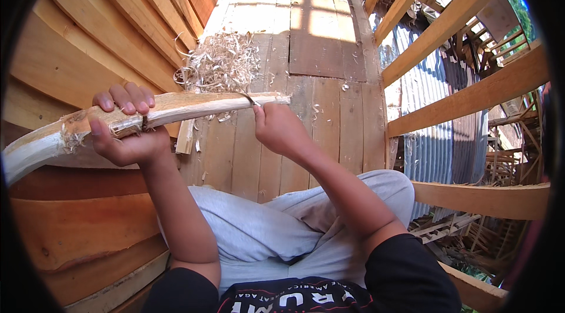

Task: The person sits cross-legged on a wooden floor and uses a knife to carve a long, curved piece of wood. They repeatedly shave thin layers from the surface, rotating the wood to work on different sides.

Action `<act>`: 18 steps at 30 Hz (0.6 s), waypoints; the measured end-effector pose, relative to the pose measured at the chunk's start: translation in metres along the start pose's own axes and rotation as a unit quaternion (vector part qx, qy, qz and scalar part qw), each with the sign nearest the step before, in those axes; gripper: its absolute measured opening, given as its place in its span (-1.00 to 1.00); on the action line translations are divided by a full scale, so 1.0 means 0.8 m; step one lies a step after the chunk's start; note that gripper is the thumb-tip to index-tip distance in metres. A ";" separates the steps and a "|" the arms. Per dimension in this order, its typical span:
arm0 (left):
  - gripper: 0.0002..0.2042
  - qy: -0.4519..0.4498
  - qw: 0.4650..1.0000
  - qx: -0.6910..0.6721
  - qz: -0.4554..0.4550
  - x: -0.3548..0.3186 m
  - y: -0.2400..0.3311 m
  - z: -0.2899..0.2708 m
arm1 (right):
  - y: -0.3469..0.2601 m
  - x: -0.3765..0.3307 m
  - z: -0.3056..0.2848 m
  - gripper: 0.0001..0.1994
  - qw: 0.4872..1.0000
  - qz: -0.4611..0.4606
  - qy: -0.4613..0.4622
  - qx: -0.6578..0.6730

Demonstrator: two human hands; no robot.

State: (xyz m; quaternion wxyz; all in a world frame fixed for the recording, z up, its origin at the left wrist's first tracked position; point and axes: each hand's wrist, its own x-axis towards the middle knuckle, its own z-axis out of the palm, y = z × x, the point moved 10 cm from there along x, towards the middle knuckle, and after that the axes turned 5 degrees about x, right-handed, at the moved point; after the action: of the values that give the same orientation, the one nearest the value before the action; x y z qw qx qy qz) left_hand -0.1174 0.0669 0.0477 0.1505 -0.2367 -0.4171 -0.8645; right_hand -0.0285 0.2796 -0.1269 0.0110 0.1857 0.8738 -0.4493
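Observation:
A long curved piece of wood [200,103], pale where its bark is gone and rough brown along its upper side, runs from the left edge to the middle of the view. My left hand [126,130] is wrapped round it, fingers over the top and thumb on the near side. Close to its right end, my right hand [279,127] is closed on a knife, mostly hidden in the fist. The dark, thin blade [249,99] shows beside the thumb and touches the wood. Frayed fibres [72,136] stick out left of my left hand.
Curled wood shavings [220,63] lie heaped on the plank floor [329,130] beyond the wood. Overlapping boards [88,48] form a wall on the left. On the right stands a slatted railing [471,92], with corrugated metal sheets [426,113] below it. My crossed legs [253,225] are in front.

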 end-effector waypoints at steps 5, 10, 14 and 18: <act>-0.66 -0.048 0.998 -0.038 -0.010 -0.001 -0.006 0.015 | 0.146 0.038 0.002 -0.54 0.992 0.125 0.015 -0.003; -0.66 -0.013 1.000 -0.013 -0.003 0.001 -0.001 0.001 | 0.025 0.010 0.004 -0.54 0.999 0.035 -0.041 -0.003; -0.65 -0.016 1.000 -0.015 -0.003 0.001 -0.003 -0.001 | 0.036 0.008 0.000 -0.55 0.998 0.066 -0.018 0.010; -0.65 -0.055 0.998 -0.043 -0.007 0.002 -0.006 0.011 | 0.167 0.040 0.006 -0.54 0.989 0.144 0.014 0.026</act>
State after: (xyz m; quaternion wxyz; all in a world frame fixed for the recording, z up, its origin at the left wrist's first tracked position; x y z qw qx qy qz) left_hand -0.1181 0.0765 0.0501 0.1109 -0.2871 -0.3885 -0.8685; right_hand -0.0139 0.3562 -0.2403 0.0590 0.3159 0.8261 -0.4629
